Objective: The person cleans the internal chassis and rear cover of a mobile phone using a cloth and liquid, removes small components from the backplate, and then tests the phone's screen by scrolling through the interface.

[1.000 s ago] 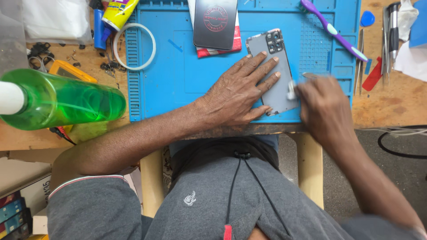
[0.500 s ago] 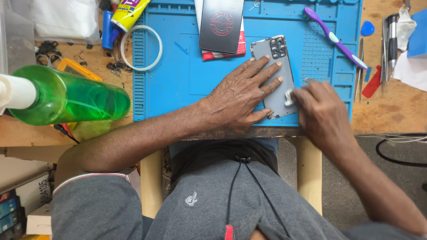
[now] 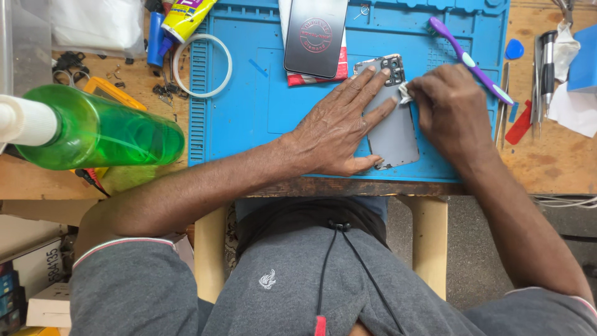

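Observation:
A grey phone [image 3: 395, 134] lies back-up on the blue work mat [image 3: 249, 112], its camera cluster at the far end. My left hand [image 3: 339, 124] lies flat on the phone's left side with fingers spread, pinning it down. My right hand [image 3: 451, 109] pinches a small white wipe [image 3: 404, 93] and presses it on the phone beside the camera cluster.
A dark phone screen [image 3: 314, 34] rests on a red packet at the mat's far edge. A purple toothbrush [image 3: 469, 59] lies right of my right hand. A green spray bottle [image 3: 93, 127], a white ring [image 3: 202, 65] and a glue tube [image 3: 183, 15] sit left. Hand tools [image 3: 544, 68] lie far right.
My right hand has slid the wipe from the phone's lower right edge up to the camera end. My left hand has stayed pressed on the phone.

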